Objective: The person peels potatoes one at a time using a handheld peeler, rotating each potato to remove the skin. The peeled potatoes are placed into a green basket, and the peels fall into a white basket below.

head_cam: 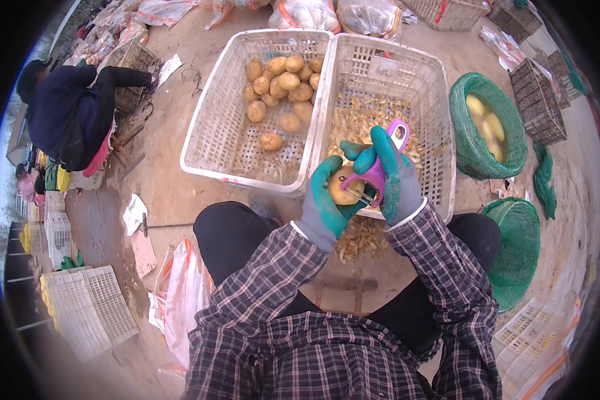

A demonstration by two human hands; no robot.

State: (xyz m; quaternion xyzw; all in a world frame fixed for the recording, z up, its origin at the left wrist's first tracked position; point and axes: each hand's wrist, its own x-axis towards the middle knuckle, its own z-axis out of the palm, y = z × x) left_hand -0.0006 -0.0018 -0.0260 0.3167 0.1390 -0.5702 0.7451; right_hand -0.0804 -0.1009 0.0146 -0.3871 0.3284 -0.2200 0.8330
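In a green and grey coated glove, my left hand [324,207] grips a partly peeled potato [343,187]. My right hand [396,175], gloved alike, is closed around a purple vegetable peeler [375,176]. The peeler's metal blade lies against or just over the potato's right side; the exact contact is hard to see. Both hands are above the near edge of a white plastic crate [442,150] with potato peelings [372,107] on its bottom. Touching it on the left, a second white crate [200,135] holds several unpeeled potatoes [288,80].
To the right, a green mesh-lined tub [462,145] holds peeled potatoes [485,125] in cloudy water. A green mesh-lined basket [515,250] stands nearer me. More peelings [361,240] lie on the ground between my knees. At left, another person [75,110] sits bent over near a crate [132,65].
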